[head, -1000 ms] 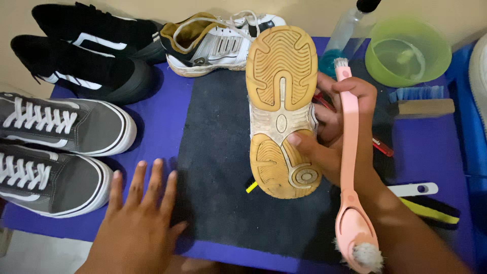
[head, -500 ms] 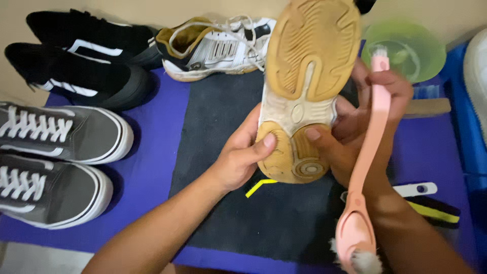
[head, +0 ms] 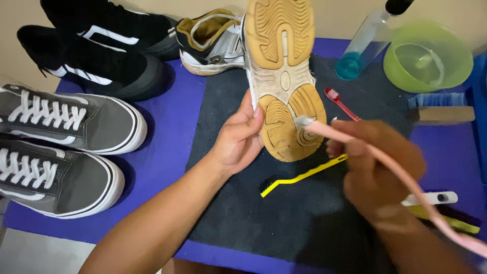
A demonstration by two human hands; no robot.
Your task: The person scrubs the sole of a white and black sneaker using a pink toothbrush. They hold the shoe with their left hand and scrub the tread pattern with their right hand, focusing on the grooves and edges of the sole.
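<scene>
Head view, left hand (head: 236, 142) gripping one tan-soled shoe (head: 284, 76); right hand (head: 375, 162) clasping one pink brush (head: 395, 172).

Surface (head: 172, 127): flat top covered in purple cloth, running past the right edge of view. Mat (head: 284, 223): dark grey, coarse-textured rectangle laid over the cloth at centre. Wall (head: 20, 30): plain beige, matte, along the far edge and upper left corner. Floor (head: 30, 253): pale strip showing at lower left below the cloth's edge. Light: even, soft indoor illumination, faint shadows.
</scene>
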